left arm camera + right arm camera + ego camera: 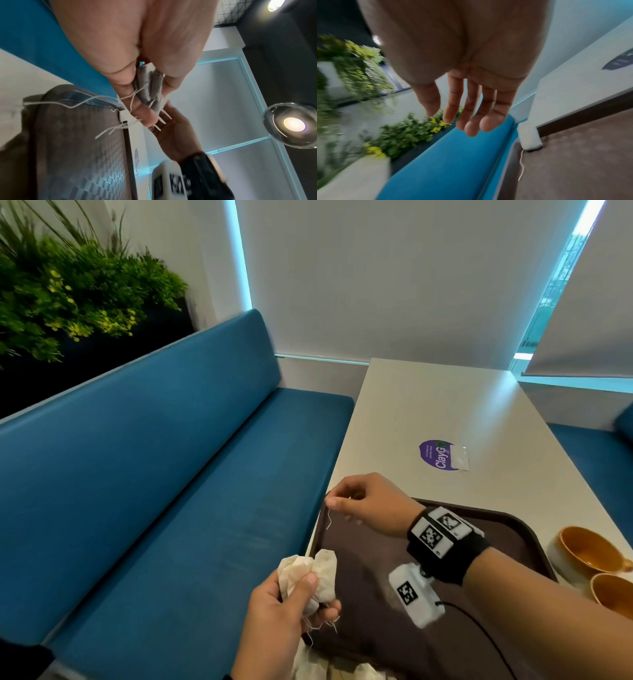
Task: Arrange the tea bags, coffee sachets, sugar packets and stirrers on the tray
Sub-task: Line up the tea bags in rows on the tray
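My left hand (318,594) grips a bunch of pale tea bags (325,570) just off the near-left edge of the brown tray (496,515), their strings dangling below. The left wrist view shows the same tea bags (149,83) squeezed between thumb and fingers of the left hand (154,97). My right hand (342,505) hovers over the tray's far-left corner. In the right wrist view the right hand (462,119) has relaxed, straight fingers and holds nothing. One tea bag (529,136) lies in that corner of the tray (573,162), its string (522,166) trailing on the tray floor.
More tea bags (318,666) lie by the tray's near edge. A white sachet (460,458) rests on a purple sticker (435,455) on the white table. Two orange-brown cups (589,549) stand right of the tray. A blue bench (188,491) runs along the left.
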